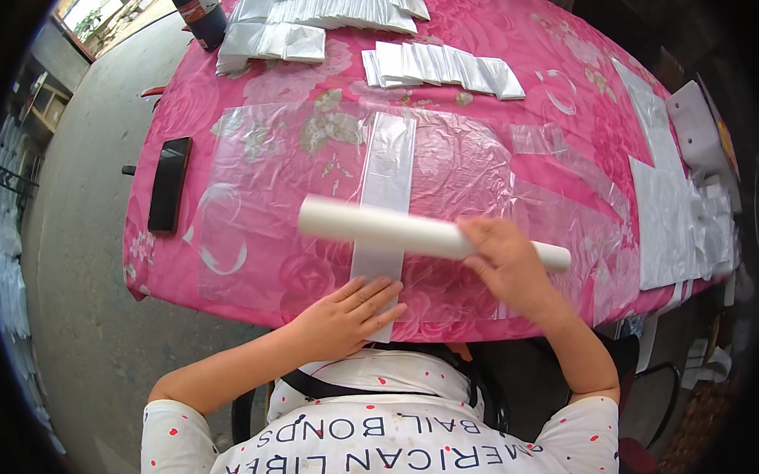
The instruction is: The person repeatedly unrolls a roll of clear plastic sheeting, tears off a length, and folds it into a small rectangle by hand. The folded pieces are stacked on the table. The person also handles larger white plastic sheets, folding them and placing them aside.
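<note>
My right hand (508,265) is wrapped round a white tube (388,232), gripping it nearer its right end. The tube slants across above the table, its left end higher and slightly blurred. Beneath it, a long folded strip of whitish plastic film (389,156) runs away from me. My left hand (349,316) lies flat with fingers stretched over the near end of that strip, by the table edge. The strip rests on a wide clear plastic sheet (267,174), which is wrinkled on its right side.
Stacks of folded plastic packets (327,10) lie at the back, and a fanned row of packets (444,67) sits nearer. A black phone (171,185) is at the left, a dark bottle (201,20) at the far left. Plastic sheets (663,225) and a white container (698,130) line the right edge.
</note>
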Action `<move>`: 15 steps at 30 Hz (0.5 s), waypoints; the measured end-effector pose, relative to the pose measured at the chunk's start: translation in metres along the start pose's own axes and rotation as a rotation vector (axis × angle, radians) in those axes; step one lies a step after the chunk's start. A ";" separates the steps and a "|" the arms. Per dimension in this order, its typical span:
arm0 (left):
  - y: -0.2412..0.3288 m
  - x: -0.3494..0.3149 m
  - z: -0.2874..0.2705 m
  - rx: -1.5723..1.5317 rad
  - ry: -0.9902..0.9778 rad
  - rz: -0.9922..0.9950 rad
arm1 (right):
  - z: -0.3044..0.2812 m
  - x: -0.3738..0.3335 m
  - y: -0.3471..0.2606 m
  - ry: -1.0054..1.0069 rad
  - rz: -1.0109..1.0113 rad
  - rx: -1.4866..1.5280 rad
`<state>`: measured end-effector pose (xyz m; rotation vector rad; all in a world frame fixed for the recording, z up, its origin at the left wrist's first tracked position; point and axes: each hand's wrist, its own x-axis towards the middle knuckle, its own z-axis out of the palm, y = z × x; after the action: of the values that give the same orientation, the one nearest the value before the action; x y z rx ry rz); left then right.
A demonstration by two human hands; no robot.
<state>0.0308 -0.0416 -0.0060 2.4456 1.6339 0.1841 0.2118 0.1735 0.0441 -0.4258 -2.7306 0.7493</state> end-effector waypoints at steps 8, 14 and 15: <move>0.024 -0.004 0.016 0.139 0.060 -0.074 | 0.036 0.044 -0.006 0.017 -0.215 -0.051; 0.021 -0.004 0.015 0.153 0.026 -0.032 | 0.047 0.122 0.034 0.218 -0.246 -0.165; 0.020 -0.005 0.013 0.131 0.020 -0.017 | 0.047 0.130 0.037 0.230 -0.230 -0.164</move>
<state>0.0494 -0.0551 -0.0146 2.5321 1.7257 0.1019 0.0842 0.2286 0.0102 -0.2103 -2.5726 0.3932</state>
